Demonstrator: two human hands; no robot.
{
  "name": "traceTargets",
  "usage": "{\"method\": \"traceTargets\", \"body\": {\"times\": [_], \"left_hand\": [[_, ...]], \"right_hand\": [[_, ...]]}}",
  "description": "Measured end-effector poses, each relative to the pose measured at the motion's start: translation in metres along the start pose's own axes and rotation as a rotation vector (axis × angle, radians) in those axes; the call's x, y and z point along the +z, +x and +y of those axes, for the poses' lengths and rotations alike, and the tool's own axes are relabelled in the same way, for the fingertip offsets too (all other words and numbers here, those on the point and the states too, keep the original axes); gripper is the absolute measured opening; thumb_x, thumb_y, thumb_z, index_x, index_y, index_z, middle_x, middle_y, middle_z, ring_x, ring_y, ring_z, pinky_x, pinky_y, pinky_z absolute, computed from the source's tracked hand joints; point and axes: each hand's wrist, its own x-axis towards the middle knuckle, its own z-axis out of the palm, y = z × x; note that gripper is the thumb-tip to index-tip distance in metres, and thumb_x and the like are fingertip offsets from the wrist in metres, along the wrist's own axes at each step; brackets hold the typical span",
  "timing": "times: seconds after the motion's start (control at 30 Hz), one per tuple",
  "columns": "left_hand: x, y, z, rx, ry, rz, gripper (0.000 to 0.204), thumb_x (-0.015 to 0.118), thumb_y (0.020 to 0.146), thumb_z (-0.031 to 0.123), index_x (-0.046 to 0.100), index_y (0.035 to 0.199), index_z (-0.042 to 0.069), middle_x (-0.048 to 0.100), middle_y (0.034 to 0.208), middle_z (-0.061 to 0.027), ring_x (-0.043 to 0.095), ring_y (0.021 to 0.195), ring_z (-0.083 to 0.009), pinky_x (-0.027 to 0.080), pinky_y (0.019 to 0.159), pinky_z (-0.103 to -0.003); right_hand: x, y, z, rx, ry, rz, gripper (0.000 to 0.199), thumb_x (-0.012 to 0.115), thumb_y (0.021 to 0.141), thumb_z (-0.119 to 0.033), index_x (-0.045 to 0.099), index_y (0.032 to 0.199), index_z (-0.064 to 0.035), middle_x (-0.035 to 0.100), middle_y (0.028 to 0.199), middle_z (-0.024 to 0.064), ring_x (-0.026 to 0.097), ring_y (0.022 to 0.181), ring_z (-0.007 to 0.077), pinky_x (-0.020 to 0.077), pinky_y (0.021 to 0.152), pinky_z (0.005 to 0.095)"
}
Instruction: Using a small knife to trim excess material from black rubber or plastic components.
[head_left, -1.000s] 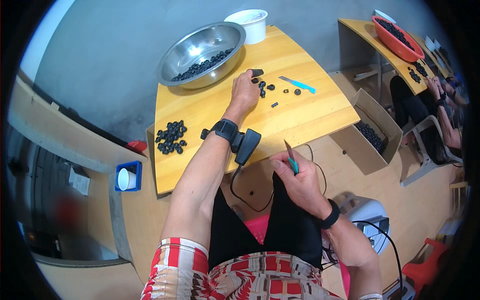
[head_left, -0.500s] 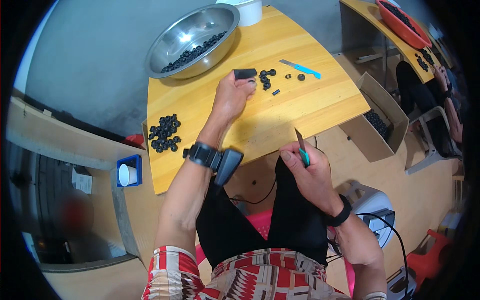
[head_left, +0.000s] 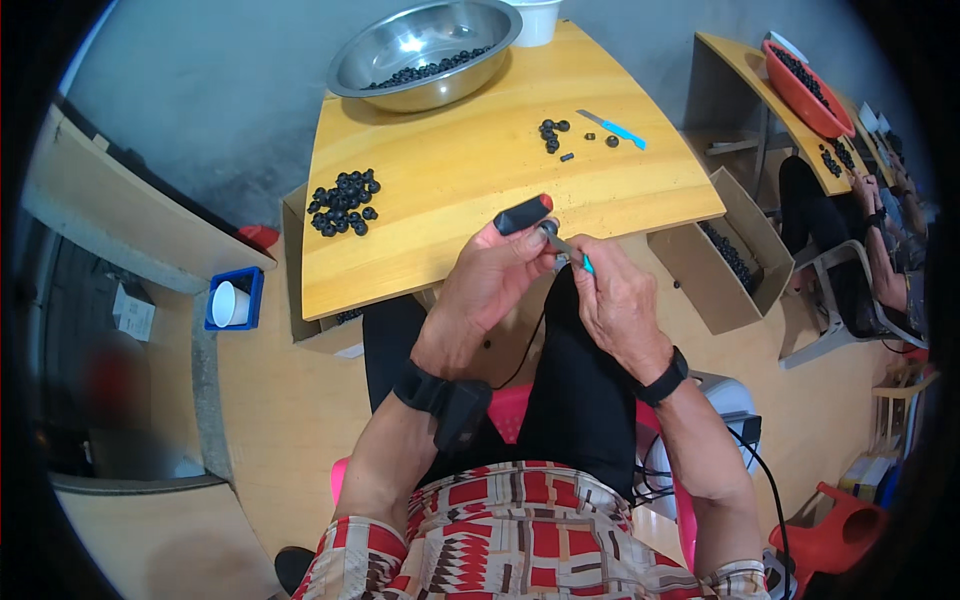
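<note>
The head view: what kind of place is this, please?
Probably a small workshop for hand piecework. A round steel bowl and a heap of small black parts sit on the wooden table, and another person works at a similar wooden table nearby.

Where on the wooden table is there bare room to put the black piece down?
The widest bare patch of the table lies mid-board, between the pile of black rings on the left and the small cluster of black parts on the right. The near edge by the left hand is bare too. The far end is crowded by the steel bowl.
</note>
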Motion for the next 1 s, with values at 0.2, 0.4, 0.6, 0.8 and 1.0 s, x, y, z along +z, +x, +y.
{"method": "traceTargets", "body": {"times": [0.2, 0.4, 0.6, 0.8, 1.0], "left_hand": [[0.003, -0.017, -0.002, -0.025, -0.038, -0.011, 0.035, 0.056, 0.085, 0.004, 0.047, 0.118, 0.001, 0.058, 0.098, -0.0068, 0.057, 0.086, -0.0144, 0.048, 0.076, -0.027], [0.006, -0.022, -0.001, -0.039, -0.062, -0.034, 0.035, 0.055, 0.085, 0.005, 0.045, 0.119, 0.003, 0.056, 0.096, -0.0071, 0.056, 0.086, -0.0149, 0.047, 0.077, -0.029], [0.007, -0.025, -0.005, -0.033, -0.082, 0.003, 0.035, 0.058, 0.084, 0.006, 0.046, 0.117, 0.002, 0.057, 0.094, -0.0073, 0.056, 0.084, -0.015, 0.047, 0.077, -0.029], [0.002, -0.029, -0.012, -0.048, -0.142, 0.019, 0.03, 0.058, 0.084, 0.005, 0.049, 0.113, 0.002, 0.06, 0.092, -0.0069, 0.06, 0.082, -0.0141, 0.05, 0.073, -0.027], [0.001, -0.035, -0.004, -0.051, -0.081, 0.046, 0.036, 0.061, 0.082, 0.006, 0.046, 0.115, 0.0, 0.061, 0.089, -0.0093, 0.059, 0.079, -0.016, 0.048, 0.075, -0.029]], "right_hand": [[-0.004, -0.001, -0.007, -0.076, -0.093, 0.01, 0.025, 0.061, 0.074, -0.007, 0.054, 0.099, -0.0083, 0.055, 0.079, 0.0103, 0.058, 0.066, 0.0298, 0.046, 0.054, 0.0405], [-0.003, -0.001, -0.009, -0.117, -0.11, -0.004, 0.024, 0.061, 0.074, -0.009, 0.054, 0.097, -0.0087, 0.053, 0.075, 0.0091, 0.058, 0.065, 0.0277, 0.0447, 0.05, 0.0386], [-0.002, 0.0, -0.007, -0.132, -0.093, 0.002, 0.023, 0.06, 0.074, -0.009, 0.053, 0.096, -0.0087, 0.052, 0.073, 0.0089, 0.058, 0.065, 0.0274, 0.0439, 0.049, 0.0388], [-0.001, -0.001, -0.008, -0.121, -0.087, -0.021, 0.023, 0.06, 0.074, -0.009, 0.053, 0.096, -0.0093, 0.054, 0.074, 0.0089, 0.058, 0.066, 0.0281, 0.044, 0.05, 0.0394], [-0.001, 0.0, -0.012, -0.143, -0.005, -0.082, 0.02, 0.059, 0.075, -0.007, 0.052, 0.094, -0.0084, 0.058, 0.076, 0.0123, 0.059, 0.066, 0.0302, 0.0446, 0.051, 0.0403]]}}
